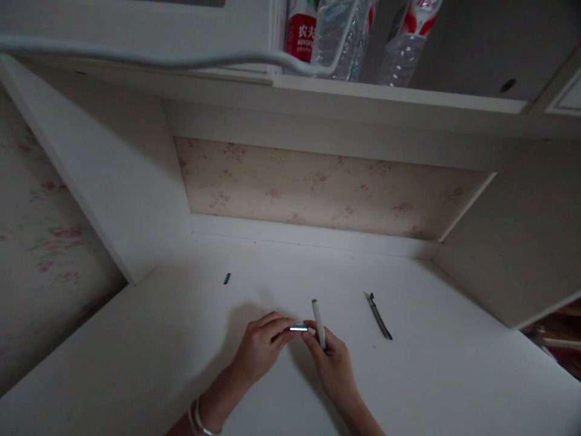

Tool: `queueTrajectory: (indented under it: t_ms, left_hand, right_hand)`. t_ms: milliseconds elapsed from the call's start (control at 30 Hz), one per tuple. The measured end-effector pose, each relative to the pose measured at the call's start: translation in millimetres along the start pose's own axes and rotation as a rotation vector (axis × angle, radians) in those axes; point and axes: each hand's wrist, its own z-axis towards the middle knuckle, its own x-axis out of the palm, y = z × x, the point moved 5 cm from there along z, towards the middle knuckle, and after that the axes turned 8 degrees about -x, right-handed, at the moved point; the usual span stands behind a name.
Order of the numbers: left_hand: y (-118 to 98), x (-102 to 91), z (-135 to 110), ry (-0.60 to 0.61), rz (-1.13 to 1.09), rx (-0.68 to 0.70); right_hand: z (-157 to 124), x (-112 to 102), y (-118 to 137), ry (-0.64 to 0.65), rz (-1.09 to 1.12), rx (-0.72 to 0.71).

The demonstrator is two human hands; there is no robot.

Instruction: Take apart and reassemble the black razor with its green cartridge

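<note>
My left hand (265,340) is closed, pinching one end of a small flat strip (298,328) with a green upper edge and a bright white face. At the strip's other end are the fingertips of my right hand (333,363), which also grips a white pen-like stick (319,322). The stick points up and away, its dark end at the top. Both hands are just over the white desk (172,363). Beyond my left hand lies a small dark green piece (227,278). To the right of my right hand rests a slim black and grey tool (378,316) with a pale pointed tip; its exact kind is unclear.
White side panels (113,181) rise at the left and right of the desk. A shelf (399,97) overhangs the back, holding several plastic bottles (336,36). A pale cable (181,63) runs along the shelf's front. Floral wallpaper (290,184) covers the back wall.
</note>
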Motion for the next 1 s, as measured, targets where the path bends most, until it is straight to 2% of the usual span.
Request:
queueTrajectory:
  t_ms: [200,367,533,667,867,1000]
  left_hand:
    - [4.1,-7.0,2.7,-0.066,0.022,-0.019]
    - [8.1,-17.5,3.2,-0.189,0.046,-0.024]
    - [9.2,-22.2,0.8,-0.252,0.089,0.004]
    - [5.9,-24.3,1.3,-0.282,0.111,0.032]
    - [3.5,-24.6,2.1,-0.276,0.135,0.025]
    - [4.1,-23.2,1.0,-0.255,0.143,0.029]
  right_hand:
    - [-7.5,-2.3,-11.3,-0.051,0.027,0.109]
    - [-13.0,13.5,-7.5,0.112,0.254,0.142]
    - [-15.9,28.7,-3.4,0.247,0.132,0.092]
    - [-13.3,26.2,-0.7,0.195,0.023,0.044]
    - [-10.2,18.7,-2.3,0.078,-0.02,0.064]
    - [-13.6,22.4,-3.4,0.103,-0.02,0.077]
